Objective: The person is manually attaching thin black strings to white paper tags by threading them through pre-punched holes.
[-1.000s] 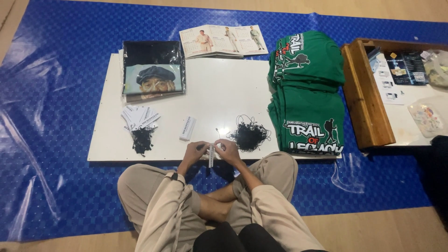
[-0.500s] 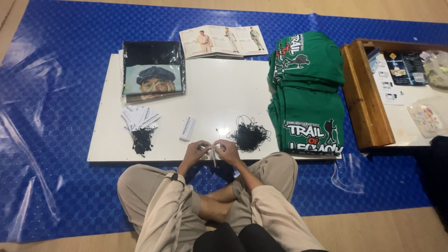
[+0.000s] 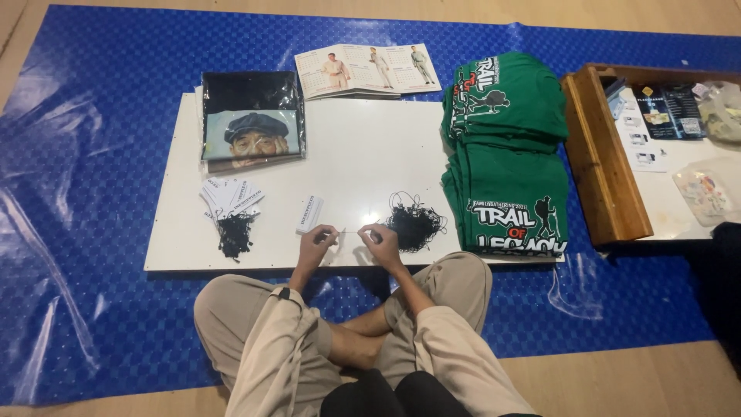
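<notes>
A: Nearest to cam?
B: Person sits cross-legged in beige trousers on the blue plastic floor sheet (image 3: 93, 232). Both hands at the near edge of the flat white board counter (image 3: 363, 154).
A: Grip on each?
B: Left hand (image 3: 315, 245) pinched shut on one end of a thin black string (image 3: 349, 230); right hand (image 3: 384, 241) pinched shut on the other end. String runs taut btw them, just above the counter. Whether a tag hangs on it — too small to tell.
A: Around the hands?
B: Small stack of white paper tags (image 3: 309, 213) just beyond the left hand. Loose tangle of black strings (image 3: 415, 224) just right of the right hand. Further left, fanned white tags w/ black strings attached (image 3: 230, 210).
A: Farther back?
B: Pile of folded green printed T-shirts (image 3: 505, 154) on the counter's right end. Far-left corner: folded dark shirt w/ portrait print in clear bag (image 3: 253, 120). Beyond it, an open booklet w/ photos of standing figures (image 3: 369, 69). Right of the shirts, a brown wooden tray (image 3: 598, 154) w/ papers & packets.
</notes>
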